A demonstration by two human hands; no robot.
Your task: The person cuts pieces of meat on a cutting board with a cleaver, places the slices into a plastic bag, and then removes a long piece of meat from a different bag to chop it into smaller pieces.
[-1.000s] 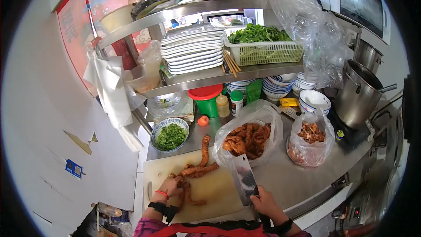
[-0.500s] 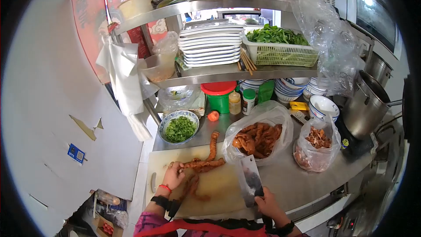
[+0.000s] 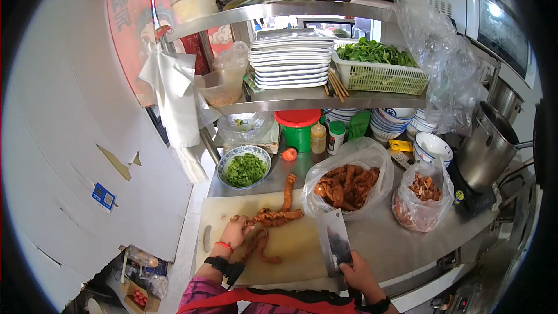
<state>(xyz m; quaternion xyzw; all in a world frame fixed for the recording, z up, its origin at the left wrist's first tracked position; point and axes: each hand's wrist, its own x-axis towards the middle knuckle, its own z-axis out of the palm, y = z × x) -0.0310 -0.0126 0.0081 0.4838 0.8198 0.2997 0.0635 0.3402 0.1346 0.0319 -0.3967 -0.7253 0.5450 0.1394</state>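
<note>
My left hand (image 3: 237,231) is closed round the left end of long, twisted reddish-brown strips of meat (image 3: 278,216), which look like braised intestine. They lie on the pale cutting board (image 3: 305,247); one piece points toward the back and others trail toward me. My right hand (image 3: 359,272) grips the handle of a cleaver (image 3: 337,237), its broad blade held at the board's right edge, apart from the meat. Behind the blade, an open clear plastic bag (image 3: 381,183) holds more of the brown meat (image 3: 347,188).
A bowl of chopped greens (image 3: 244,167) stands behind the board. To the right are a bag of chopped meat (image 3: 423,197) and a tall steel pot (image 3: 485,154). A green tub with a red lid (image 3: 297,131) stands under a shelf bearing stacked white plates (image 3: 290,64) and a basket (image 3: 381,78) of leafy greens.
The strips nearest me were blurred and now lie still, spread a little to the right. My left hand stays at their left end. The whole view has shifted slightly; the cleaver remains beside the board.
</note>
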